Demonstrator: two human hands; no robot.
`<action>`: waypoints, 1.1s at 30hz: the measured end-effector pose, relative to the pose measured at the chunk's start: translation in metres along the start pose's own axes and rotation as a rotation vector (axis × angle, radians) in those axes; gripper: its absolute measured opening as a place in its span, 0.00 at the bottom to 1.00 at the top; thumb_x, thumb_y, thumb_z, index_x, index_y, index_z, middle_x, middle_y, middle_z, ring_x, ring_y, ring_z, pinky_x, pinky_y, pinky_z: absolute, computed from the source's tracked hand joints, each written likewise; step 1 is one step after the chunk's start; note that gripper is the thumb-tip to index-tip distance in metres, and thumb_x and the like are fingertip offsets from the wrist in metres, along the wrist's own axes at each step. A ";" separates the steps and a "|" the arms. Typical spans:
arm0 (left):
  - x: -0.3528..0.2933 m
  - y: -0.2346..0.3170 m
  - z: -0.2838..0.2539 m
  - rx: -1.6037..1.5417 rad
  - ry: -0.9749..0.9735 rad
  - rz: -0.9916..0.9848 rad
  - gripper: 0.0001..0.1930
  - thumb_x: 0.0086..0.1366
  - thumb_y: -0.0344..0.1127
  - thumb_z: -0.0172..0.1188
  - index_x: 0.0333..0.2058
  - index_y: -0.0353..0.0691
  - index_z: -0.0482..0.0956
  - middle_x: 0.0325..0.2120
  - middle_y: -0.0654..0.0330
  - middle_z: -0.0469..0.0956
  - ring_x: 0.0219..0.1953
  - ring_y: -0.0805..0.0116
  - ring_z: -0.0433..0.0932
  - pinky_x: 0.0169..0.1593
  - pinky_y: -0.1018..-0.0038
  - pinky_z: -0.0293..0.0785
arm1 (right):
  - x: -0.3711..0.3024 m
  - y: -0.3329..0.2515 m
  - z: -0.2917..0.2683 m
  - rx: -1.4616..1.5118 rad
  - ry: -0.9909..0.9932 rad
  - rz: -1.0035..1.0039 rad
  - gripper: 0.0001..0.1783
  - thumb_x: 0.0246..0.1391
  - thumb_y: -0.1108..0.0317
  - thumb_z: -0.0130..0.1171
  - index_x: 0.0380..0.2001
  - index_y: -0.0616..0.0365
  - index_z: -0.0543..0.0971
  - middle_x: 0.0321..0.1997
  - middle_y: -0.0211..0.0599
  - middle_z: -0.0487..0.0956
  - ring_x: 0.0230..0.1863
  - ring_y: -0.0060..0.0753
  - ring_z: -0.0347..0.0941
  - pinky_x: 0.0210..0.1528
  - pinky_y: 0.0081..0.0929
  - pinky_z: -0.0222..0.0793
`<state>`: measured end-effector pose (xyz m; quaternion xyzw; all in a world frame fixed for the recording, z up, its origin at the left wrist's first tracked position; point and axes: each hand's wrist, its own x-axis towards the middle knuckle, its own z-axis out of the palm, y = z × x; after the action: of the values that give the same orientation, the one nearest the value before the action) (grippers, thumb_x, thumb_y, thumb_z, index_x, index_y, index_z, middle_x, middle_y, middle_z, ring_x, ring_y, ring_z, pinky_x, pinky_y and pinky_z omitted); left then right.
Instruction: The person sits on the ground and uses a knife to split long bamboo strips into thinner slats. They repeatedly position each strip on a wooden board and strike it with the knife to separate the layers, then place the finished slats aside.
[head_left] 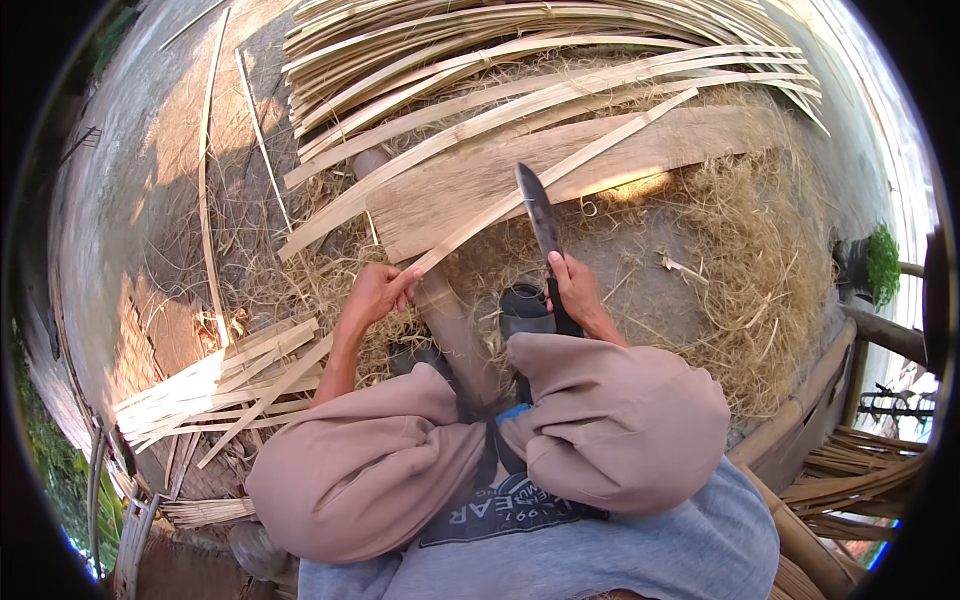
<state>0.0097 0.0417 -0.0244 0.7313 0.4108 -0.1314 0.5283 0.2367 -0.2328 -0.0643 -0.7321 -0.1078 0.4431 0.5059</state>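
My left hand [378,294] pinches the near end of a long pale bamboo strip [540,183]. From there the strip slants away to the far right, over a wide wooden board [455,205]. In my right hand [578,292] is a large knife [541,215], its fingers closed round the dark handle. The dark blade points up and away, its tip close to the strip; whether they touch I cannot tell. Beyond the board, more bamboo strips [500,125] lie side by side.
A thick stack of bamboo strips [400,65] lies at the far side. Shorter strips [225,385] are heaped at the near left. Curly shavings [765,290] cover the ground on the right. Single strips [208,180] lie at the far left. A bamboo pole frame [800,400] stands at the right.
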 end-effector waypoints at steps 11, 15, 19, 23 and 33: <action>-0.003 -0.005 0.008 -0.037 0.117 -0.017 0.24 0.64 0.55 0.71 0.29 0.35 0.85 0.17 0.59 0.81 0.19 0.73 0.79 0.25 0.75 0.72 | -0.021 -0.006 0.034 -0.283 -0.219 -0.170 0.21 0.73 0.53 0.54 0.34 0.62 0.76 0.22 0.31 0.76 0.22 0.24 0.75 0.25 0.30 0.70; -0.035 -0.030 0.015 0.356 0.505 0.278 0.27 0.56 0.58 0.76 0.45 0.42 0.86 0.27 0.57 0.84 0.29 0.70 0.83 0.32 0.77 0.75 | -0.002 -0.036 -0.003 -0.579 0.279 -0.392 0.21 0.66 0.53 0.62 0.41 0.65 0.77 0.32 0.49 0.82 0.30 0.50 0.81 0.32 0.42 0.74; -0.053 -0.072 0.015 0.429 0.538 0.428 0.27 0.66 0.49 0.69 0.63 0.59 0.79 0.25 0.58 0.73 0.25 0.64 0.75 0.31 0.64 0.70 | 0.038 -0.045 -0.062 -0.883 0.575 -0.548 0.22 0.62 0.56 0.64 0.48 0.65 0.76 0.45 0.57 0.82 0.45 0.60 0.81 0.43 0.51 0.77; -0.041 -0.023 0.029 0.496 0.424 0.424 0.22 0.73 0.47 0.60 0.65 0.66 0.76 0.23 0.57 0.66 0.23 0.60 0.70 0.31 0.59 0.68 | 0.067 -0.050 -0.111 -1.031 0.605 -0.276 0.26 0.63 0.50 0.61 0.48 0.65 0.76 0.44 0.59 0.83 0.45 0.63 0.81 0.46 0.54 0.76; -0.005 0.018 0.046 0.366 0.282 0.417 0.19 0.75 0.53 0.55 0.61 0.65 0.81 0.26 0.54 0.78 0.31 0.52 0.79 0.36 0.57 0.74 | -0.009 -0.038 -0.021 -0.877 -0.021 -0.410 0.26 0.58 0.45 0.66 0.31 0.63 0.81 0.23 0.54 0.81 0.30 0.59 0.82 0.36 0.50 0.75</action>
<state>0.0305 -0.0027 -0.0278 0.8939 0.2906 0.0110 0.3410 0.2584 -0.2342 -0.0259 -0.8357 -0.4316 0.2543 0.2253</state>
